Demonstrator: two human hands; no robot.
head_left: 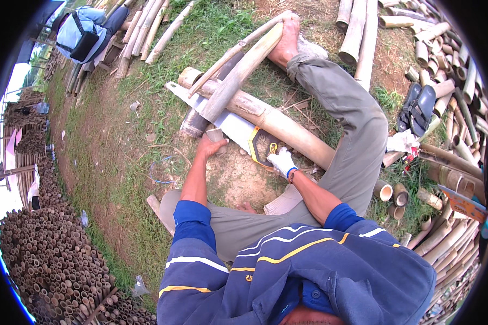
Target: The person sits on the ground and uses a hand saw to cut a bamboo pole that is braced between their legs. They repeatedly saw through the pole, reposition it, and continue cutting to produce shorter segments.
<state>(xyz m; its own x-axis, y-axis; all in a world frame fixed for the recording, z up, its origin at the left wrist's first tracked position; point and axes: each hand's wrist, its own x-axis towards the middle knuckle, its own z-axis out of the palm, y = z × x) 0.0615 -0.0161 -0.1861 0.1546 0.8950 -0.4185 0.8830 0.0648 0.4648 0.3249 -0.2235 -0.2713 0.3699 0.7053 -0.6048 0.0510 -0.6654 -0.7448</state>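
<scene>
My right hand [281,162], in a white glove, is closed on the yellow and black handle of a hand saw [236,128]. Its blade slants up and left, passing beneath a split bamboo length [244,73] and beside a thick bamboo pole [271,120]. My bare left hand [210,146] grips a short bamboo piece [216,135] just left of the saw handle. The far end of that piece is hard to make out near the blade. My bare foot [288,42] is at the upper end of the split bamboo and a thin curved strip [225,58].
Black sandals [417,108] lie at the right, beside piles of cut bamboo [455,65]. An orange-edged saw-like tool [462,203] stands at the far right. Stacked bamboo [54,260] fills the lower left. Another person [87,35] is bent over at the upper left, near long poles [146,27].
</scene>
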